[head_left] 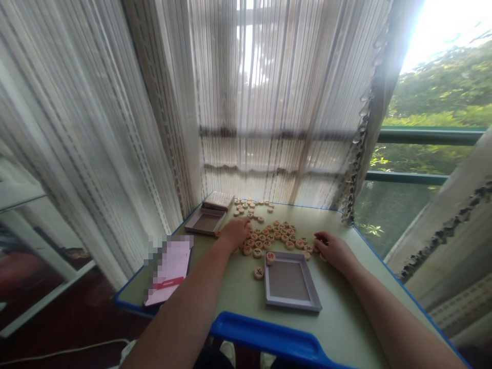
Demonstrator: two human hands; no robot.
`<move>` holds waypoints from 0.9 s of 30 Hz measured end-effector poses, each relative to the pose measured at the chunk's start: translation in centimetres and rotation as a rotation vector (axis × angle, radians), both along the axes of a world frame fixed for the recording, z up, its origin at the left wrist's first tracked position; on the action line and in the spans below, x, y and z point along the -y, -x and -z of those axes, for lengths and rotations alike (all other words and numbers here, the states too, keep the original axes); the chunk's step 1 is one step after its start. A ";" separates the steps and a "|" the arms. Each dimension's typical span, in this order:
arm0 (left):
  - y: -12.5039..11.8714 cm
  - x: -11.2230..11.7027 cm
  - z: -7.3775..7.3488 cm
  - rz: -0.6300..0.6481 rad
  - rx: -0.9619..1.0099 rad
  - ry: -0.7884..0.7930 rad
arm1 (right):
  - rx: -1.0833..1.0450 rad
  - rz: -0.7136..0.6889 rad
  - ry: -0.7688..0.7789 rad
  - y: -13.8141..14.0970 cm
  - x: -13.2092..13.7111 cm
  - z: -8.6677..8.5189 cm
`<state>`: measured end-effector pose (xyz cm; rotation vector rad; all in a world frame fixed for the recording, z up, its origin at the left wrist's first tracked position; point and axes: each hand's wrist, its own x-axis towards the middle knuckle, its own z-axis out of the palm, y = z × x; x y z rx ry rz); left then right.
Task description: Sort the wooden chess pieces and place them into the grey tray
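Note:
Several round wooden chess pieces (274,236) lie scattered across the middle of a pale green table (346,318). My left hand (235,233) rests palm down on the left side of the pile, fingers bent over some pieces. My right hand (333,249) sits at the pile's right edge, fingers curled on the pieces there. What either hand holds, if anything, is hidden. An empty grey shallow box tray (290,281) lies in front of the pile between my arms, with two pieces (264,265) beside its left corner.
A second grey tray (205,222) and a folded wooden board (218,200) lie at the table's far left. A pink booklet (171,270) overhangs the left edge. A blue rim (269,335) bounds the near side. Sheer curtains hang behind, with an open window at right.

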<state>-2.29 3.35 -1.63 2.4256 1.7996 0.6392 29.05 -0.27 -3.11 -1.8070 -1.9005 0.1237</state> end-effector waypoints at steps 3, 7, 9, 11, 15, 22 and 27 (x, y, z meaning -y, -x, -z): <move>0.3 0.0 0.0 -0.020 0.009 -0.004 | -0.006 -0.006 0.001 -0.1 -0.2 0.2; 0.6 0.2 -0.1 0.032 -0.022 0.107 | 0.003 -0.013 -0.008 -0.2 -0.4 0.5; 0.6 0.3 -0.2 -0.007 -0.019 0.111 | 0.007 -0.008 -0.012 -0.2 -0.4 0.5; 0.6 0.4 -0.2 -0.054 -0.022 0.094 | 0.010 -0.013 -0.015 -0.2 -0.4 0.5; 0.5 0.4 -0.2 -0.091 0.003 0.047 | 0.016 -0.032 -0.010 -0.2 -0.5 0.4; 0.5 0.6 -0.4 -0.139 0.016 0.028 | 0.027 -0.040 -0.007 -0.1 -0.4 0.3; 0.6 0.8 -0.3 -0.131 -0.016 0.025 | 0.027 -0.032 -0.003 0.1 -0.1 0.1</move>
